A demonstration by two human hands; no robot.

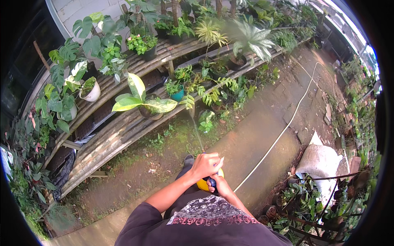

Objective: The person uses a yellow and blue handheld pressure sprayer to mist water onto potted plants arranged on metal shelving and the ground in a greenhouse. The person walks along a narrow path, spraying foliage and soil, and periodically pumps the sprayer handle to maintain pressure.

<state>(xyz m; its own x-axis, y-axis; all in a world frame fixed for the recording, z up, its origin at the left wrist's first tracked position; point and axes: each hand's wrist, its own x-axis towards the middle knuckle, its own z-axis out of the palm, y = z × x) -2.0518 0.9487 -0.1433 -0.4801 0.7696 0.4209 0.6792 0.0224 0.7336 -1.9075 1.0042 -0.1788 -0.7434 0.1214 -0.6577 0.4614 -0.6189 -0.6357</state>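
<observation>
A yellow sprayer bottle (203, 184) with dark blue parts is held in front of my body. My right hand (222, 186) is wrapped around its dark blue handle (212, 182). Above it, my left hand (207, 165) is closed over the sprayer's top, hiding most of the head. A thin stream of water (198, 133) leaves the top and runs up towards the bench. Near the line of the stream are a small variegated plant (206, 120) on the ground and a teal pot (177, 94) on the lower bench.
Tiered benches (104, 136) carry several potted plants, among them a white pot (91, 91) and a large variegated plant (138, 98). A pale hose (284, 129) lies along the concrete path (246, 153). At the right are a filled white sack (318, 161) and more plants.
</observation>
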